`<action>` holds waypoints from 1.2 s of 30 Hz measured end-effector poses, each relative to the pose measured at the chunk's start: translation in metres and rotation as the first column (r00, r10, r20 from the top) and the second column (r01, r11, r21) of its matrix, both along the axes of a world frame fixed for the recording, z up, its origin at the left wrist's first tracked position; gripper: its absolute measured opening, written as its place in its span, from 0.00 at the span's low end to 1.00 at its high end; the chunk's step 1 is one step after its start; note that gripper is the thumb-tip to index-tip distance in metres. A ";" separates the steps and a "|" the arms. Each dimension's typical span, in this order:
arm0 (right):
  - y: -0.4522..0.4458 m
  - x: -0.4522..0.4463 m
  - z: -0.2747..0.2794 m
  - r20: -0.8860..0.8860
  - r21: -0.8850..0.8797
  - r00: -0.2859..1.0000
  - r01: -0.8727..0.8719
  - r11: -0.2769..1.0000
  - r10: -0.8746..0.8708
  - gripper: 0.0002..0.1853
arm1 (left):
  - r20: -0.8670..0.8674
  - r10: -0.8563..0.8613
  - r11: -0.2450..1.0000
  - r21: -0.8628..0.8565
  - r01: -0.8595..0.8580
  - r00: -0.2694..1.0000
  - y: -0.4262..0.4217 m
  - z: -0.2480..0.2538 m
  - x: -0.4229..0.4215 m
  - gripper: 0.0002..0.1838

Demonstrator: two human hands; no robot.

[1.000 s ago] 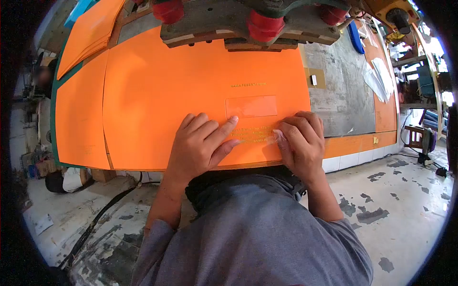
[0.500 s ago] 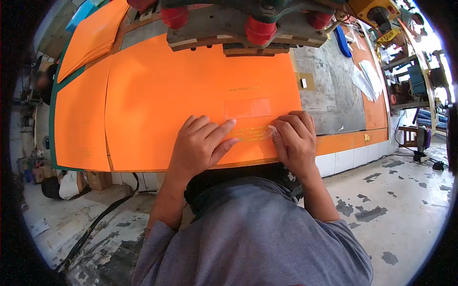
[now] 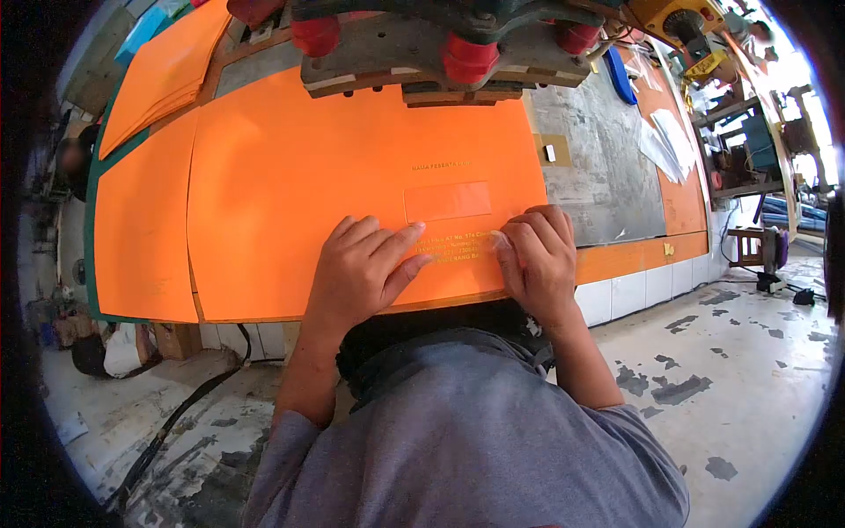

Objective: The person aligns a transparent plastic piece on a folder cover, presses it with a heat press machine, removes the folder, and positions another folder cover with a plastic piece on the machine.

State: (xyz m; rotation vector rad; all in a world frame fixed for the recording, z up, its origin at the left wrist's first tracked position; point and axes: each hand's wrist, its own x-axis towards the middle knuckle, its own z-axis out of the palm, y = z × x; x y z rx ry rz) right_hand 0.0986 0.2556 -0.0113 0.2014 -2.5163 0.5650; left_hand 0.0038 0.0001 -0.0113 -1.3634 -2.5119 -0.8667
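Note:
A large orange sheet (image 3: 299,176) lies in front of me, with gold printed lettering and a rectangular window (image 3: 447,201) covered by something clear. On the sheet rests my left hand (image 3: 361,268), its thumb and index finger stretched out and apart beside the lettering, holding nothing. My right hand (image 3: 540,260) is at the sheet's right side, fingers bent and pinched at the right end of the gold lines. A small pale bit shows at its fingertips; its kind is too small to tell.
A press-like machine with red knobs (image 3: 470,57) overhangs the sheet's far edge. More orange sheets (image 3: 163,75) are stacked at left. To the right are a grey metal plate (image 3: 598,167), a blue-handled tool (image 3: 621,77) and white papers (image 3: 667,145). Someone's head is at far left.
The view has shifted slightly, moving the table a little left in the picture. Both hands keep nearly the same places on the orange sheet.

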 end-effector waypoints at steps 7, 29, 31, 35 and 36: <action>0.002 -0.001 0.002 0.006 -0.012 1.000 -0.022 1.000 0.022 0.08 | 0.005 0.001 1.000 -0.022 0.000 1.000 -0.001 0.001 0.000 0.21; 0.007 -0.005 0.010 0.107 -0.086 0.977 -0.176 0.981 0.185 0.09 | 0.021 0.001 1.000 -0.020 0.000 1.000 -0.002 0.002 -0.001 0.21; 0.005 -0.005 0.008 0.116 -0.071 0.976 -0.180 0.981 0.187 0.09 | 0.028 -0.002 1.000 -0.019 0.002 1.000 -0.002 0.003 -0.001 0.21; 0.004 -0.007 0.003 0.100 -0.056 0.984 -0.146 0.988 0.151 0.10 | 0.021 0.001 0.999 -0.047 0.000 1.000 0.000 0.006 -0.001 0.23; 0.004 -0.007 0.002 0.110 -0.038 0.983 -0.146 0.989 0.150 0.13 | 0.025 0.001 0.998 -0.058 0.000 1.000 0.001 0.007 -0.001 0.23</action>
